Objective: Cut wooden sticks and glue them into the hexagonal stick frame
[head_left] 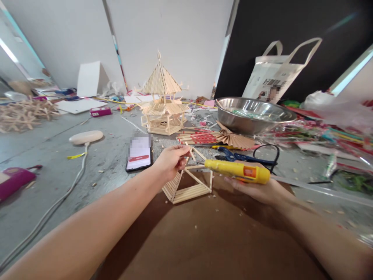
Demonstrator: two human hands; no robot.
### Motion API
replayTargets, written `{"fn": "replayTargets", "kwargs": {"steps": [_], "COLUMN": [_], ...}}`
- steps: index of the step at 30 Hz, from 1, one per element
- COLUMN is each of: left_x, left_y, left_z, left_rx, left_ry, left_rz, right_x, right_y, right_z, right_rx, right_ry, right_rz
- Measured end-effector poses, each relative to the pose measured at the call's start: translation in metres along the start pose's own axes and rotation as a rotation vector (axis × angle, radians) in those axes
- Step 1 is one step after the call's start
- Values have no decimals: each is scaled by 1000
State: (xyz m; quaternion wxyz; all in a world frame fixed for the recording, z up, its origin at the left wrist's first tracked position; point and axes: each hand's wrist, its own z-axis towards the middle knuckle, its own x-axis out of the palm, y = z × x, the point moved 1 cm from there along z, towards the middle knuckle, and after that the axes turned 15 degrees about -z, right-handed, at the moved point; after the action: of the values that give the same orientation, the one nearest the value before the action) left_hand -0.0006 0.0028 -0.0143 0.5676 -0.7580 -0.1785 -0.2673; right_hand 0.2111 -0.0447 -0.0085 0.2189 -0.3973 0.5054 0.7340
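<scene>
Thumb and fingers of my left hand [175, 159] pinch thin wooden sticks [192, 154] that meet at an angle. My right hand [253, 189] grips a yellow hot glue gun [237, 171] from below, its nozzle pointing left toward these sticks. Under both hands, a small slatted stick frame [190, 192] with sloping sides rests on a brown board [186, 241]. My left hand hides part of that frame. Whether the nozzle touches any stick, I cannot tell.
A stick pagoda model [162, 101] stands behind. A phone [140, 153] lies left of the frame. Blue-handled pliers [233, 155], red-tipped sticks [198, 137] and a metal basin [253, 122] lie to the right. A white cable [67, 194] runs along the left.
</scene>
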Motion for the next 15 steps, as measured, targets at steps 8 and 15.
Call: {"fn": "replayTargets", "kwargs": {"steps": [8, 15], "left_x": [-1, 0], "left_y": [2, 1], "left_z": [1, 1], "left_rx": [1, 1], "left_ry": [24, 36], "left_rz": [2, 1], "right_x": [2, 3], "right_y": [-5, -7], "right_z": [0, 0], "right_rx": [-18, 3], "right_ry": [52, 54], "right_rz": [36, 22]}}
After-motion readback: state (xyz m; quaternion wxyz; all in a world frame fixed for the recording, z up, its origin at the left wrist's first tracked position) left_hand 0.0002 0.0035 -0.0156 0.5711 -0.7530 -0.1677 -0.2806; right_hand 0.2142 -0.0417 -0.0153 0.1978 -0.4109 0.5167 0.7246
